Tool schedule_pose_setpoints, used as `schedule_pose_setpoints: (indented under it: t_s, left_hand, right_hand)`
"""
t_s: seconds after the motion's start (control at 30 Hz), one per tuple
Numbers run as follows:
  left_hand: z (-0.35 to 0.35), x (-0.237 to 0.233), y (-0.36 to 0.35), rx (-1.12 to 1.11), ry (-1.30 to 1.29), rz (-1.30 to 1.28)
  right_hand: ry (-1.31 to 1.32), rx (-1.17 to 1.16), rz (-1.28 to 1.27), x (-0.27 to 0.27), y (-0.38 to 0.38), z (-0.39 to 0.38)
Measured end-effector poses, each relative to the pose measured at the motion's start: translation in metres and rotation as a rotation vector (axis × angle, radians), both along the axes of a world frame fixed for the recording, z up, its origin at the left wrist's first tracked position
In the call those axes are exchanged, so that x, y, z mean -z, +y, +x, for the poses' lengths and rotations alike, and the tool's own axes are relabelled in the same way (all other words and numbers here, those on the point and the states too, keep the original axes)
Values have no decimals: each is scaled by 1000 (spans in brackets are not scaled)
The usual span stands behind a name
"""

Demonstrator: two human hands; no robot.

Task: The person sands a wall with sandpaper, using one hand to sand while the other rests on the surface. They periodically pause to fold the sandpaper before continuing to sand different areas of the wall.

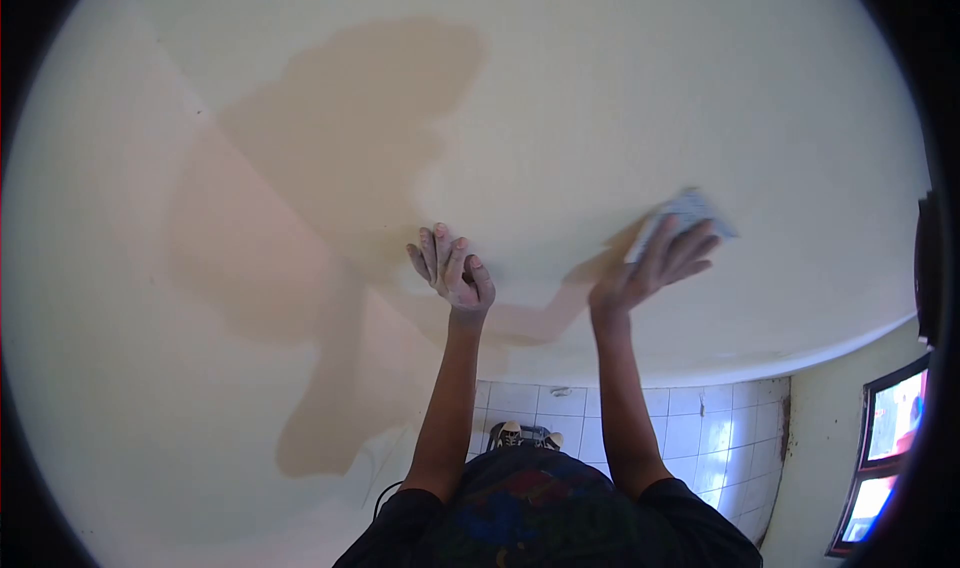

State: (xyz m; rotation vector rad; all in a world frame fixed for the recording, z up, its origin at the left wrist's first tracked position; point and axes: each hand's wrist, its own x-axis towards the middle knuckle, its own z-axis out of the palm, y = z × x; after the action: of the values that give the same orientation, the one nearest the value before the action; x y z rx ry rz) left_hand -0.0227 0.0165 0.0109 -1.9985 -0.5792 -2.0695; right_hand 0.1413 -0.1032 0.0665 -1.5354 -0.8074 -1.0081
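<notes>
The cream wall (700,88) filled most of the view, with the person's shadow (340,148) across it. Below lay a white tiled floor (700,438), and a window (890,448) showed at the far right. Both arms reached up to the wall. The left hand (452,270) rested on it with the fingers half curled and nothing visible in them. The right hand (655,263) lay higher and further right, with the fingers stretched flat over a small grey pad (690,208), pinning it to the wall. The step in hand looked like rubbing the surface. A further stroke would call for even, flat pressure on the pad, with the left hand as a brace.
</notes>
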Motion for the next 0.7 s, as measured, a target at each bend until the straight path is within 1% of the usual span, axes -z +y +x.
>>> schedule_pose_setpoints:
  t_s: [0.03, 0.1, 0.13, 0.17, 0.2, 0.3, 0.33, 0.37, 0.43, 0.47, 0.53, 0.63, 0.67, 0.7]
  left_hand:
    - [0, 0, 0, -14, 3, 5]
    - [0, -2, 1, -18, 4, 14]
    - [-1, -1, 1, -25, 4, 17]
    - [0, -1, 1, -34, 3, 18]
    - [1, -2, 0, -28, 5, 19]
    - [2, -6, 0, -35, -31, 30]
    - [3, -7, 0, -30, -35, 37]
    - [3, -7, 0, -27, -40, 41]
    - [2, -5, 1, -31, -40, 38]
    - [2, -4, 2, -33, -41, 38]
    - [3, -4, 1, -34, -44, 34]
    - [4, -4, -1, -30, -47, 26]
    - [3, -5, -1, -33, -48, 21]
    - [2, -4, -1, -36, -50, 24]
  right_hand:
    - [0, 10, 0, 16, 2, -2]
    - [-260, -40, -206, 56, 3, -6]
    - [-259, -30, -203, 79, 3, -1]
    - [-359, -23, -233, 104, 0, 10]
    - [-458, -19, -264, 117, -4, 20]
    - [-507, 10, -286, 107, -22, 43]
    - [-498, 20, -231, 94, -22, 49]
    - [-496, 17, -232, 83, -23, 50]
    - [-199, -8, -72, 56, -22, 47]
    - [-202, -12, -74, 44, -19, 42]
    - [-27, -42, 48, 26, -10, 23]
    - [-88, -49, 15, 25, 0, 2]
    - [-144, -37, -29, 38, 1, 2]
    - [-146, -40, -26, 51, 1, 5]
